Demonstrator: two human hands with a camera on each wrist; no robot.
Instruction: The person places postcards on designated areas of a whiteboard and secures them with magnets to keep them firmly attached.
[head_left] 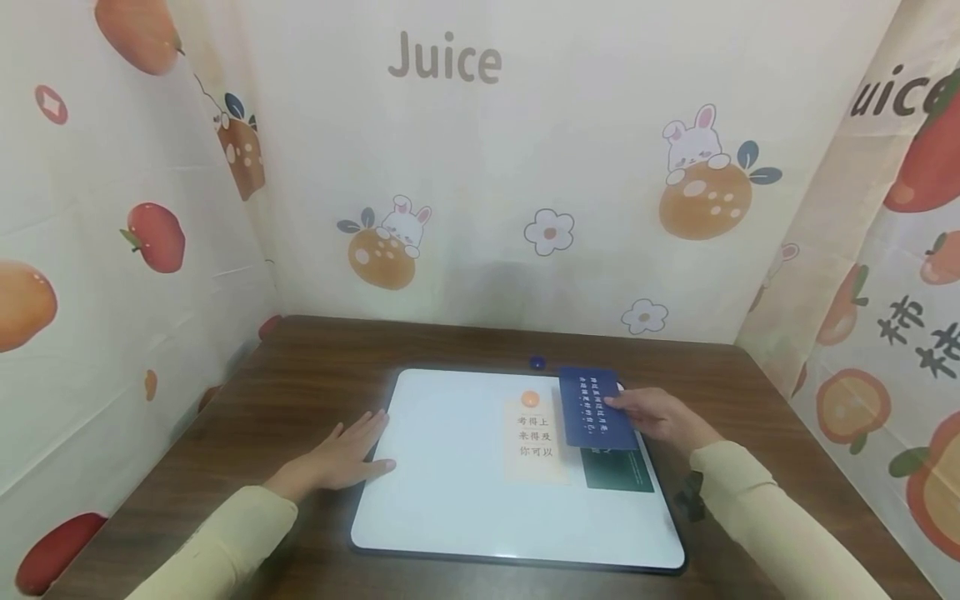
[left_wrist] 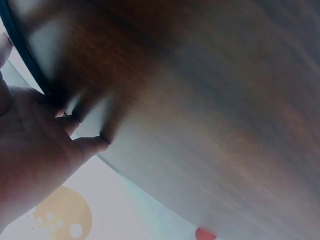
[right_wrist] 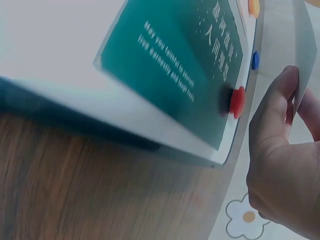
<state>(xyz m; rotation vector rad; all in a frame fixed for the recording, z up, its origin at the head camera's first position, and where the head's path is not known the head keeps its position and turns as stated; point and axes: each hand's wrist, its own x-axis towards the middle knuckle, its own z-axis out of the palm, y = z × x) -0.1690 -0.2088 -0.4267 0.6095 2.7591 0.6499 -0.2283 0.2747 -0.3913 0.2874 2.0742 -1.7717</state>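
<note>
My right hand pinches a dark blue card with white writing by its right side. It is raised above the right part of a whiteboard and hides much of a green card. A red magnet sits on that green card, seen in the right wrist view. To the left lies a cream card under an orange magnet. My left hand rests at the board's left edge, fingers extended, thumb over the rim.
A blue magnet lies on the brown wooden table just beyond the board's far edge. Printed cloth with fruit and rabbits hangs behind the table and on both sides. Near the right sleeve is a dark patch, its kind unclear.
</note>
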